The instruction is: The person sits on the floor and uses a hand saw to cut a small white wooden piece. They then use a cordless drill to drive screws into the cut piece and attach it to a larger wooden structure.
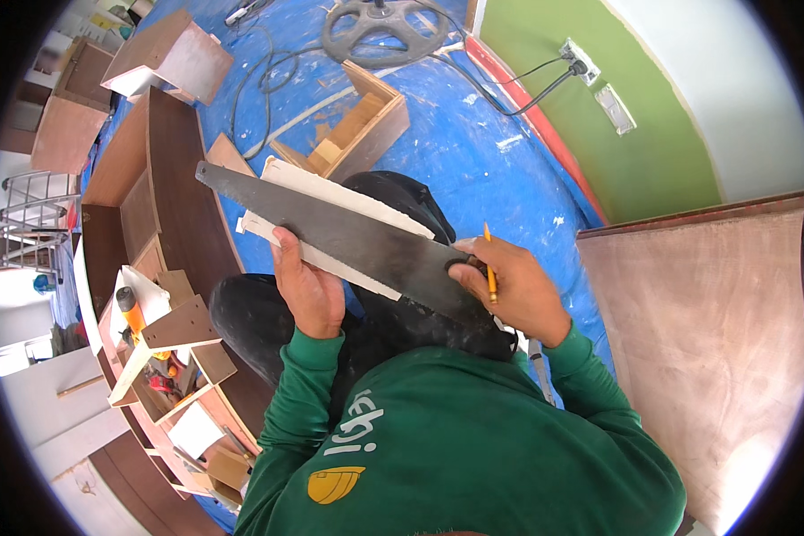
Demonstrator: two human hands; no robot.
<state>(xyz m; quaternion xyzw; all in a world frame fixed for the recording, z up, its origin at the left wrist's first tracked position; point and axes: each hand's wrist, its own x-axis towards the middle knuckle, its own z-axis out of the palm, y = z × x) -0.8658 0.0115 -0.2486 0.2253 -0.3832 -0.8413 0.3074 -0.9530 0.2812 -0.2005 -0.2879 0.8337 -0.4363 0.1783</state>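
A dark steel handsaw (pixel 330 223) lies slantwise across a white board (pixel 281 239), above my lap. Its narrow tip points to the far left. My right hand (pixel 514 284) grips the wide end of the blade, and a yellow pencil (pixel 490 268) is tucked between its fingers. On the near edge of the board, my left hand (pixel 311 290) holds on with the thumb up beside the saw's toothed edge; its other fingers are hidden beneath. Most of the saw's handle is out of sight under my right hand and wrist.
A blue sheet (pixel 500 183) covers the floor. An open wooden box (pixel 375 121) sits ahead, with a grey wheel-shaped base (pixel 384 34) beyond. Brown cabinet frames (pixel 183 170) and a wooden tray of tools (pixel 174 375) stand left. A wooden panel (pixel 697 330) rises at right, near plugged-in cables (pixel 554 82).
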